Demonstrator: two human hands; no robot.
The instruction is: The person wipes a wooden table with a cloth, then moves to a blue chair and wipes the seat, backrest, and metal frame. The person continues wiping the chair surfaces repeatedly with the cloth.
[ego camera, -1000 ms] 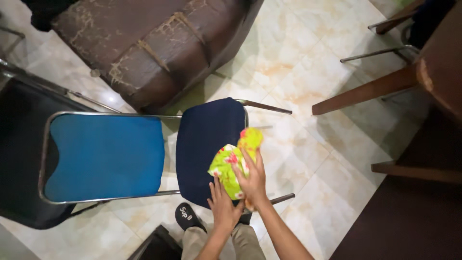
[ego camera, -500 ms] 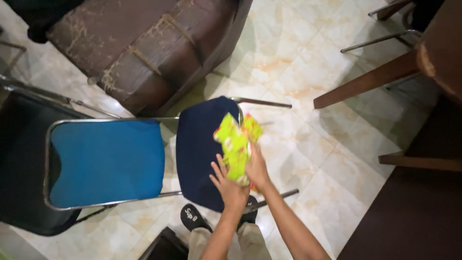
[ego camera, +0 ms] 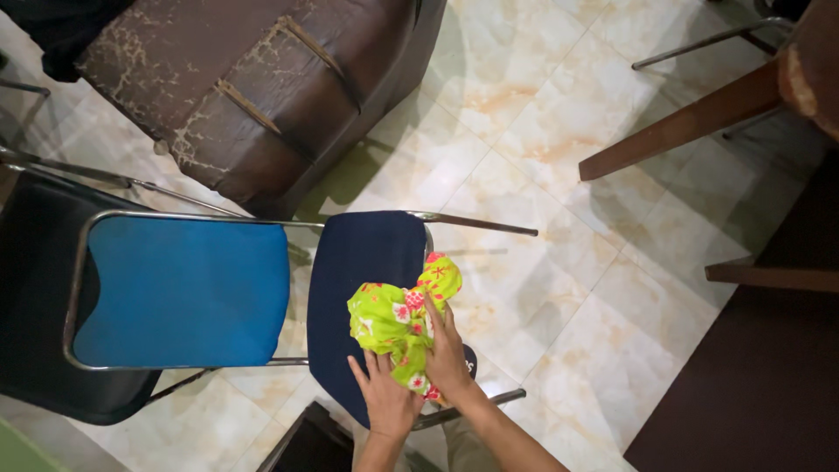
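cloth (ego camera: 395,325), bright green with red flowers, is lying bunched at the front right corner of the navy chair seat (ego camera: 358,262). right hand (ego camera: 447,354) is gripping its near edge; left hand (ego camera: 384,398) is pressing flat and unclenched just beneath it.

There are two bare hands, the left hand (ego camera: 384,400) and the right hand (ego camera: 448,354). At their fingers is one crumpled lime-green floral cloth (ego camera: 398,322). Beyond the fingertips stand two metal-framed padded chairs, one dark navy (ego camera: 358,262), one bright blue (ego camera: 179,293), and one cracked brown leather sofa (ego camera: 253,79).
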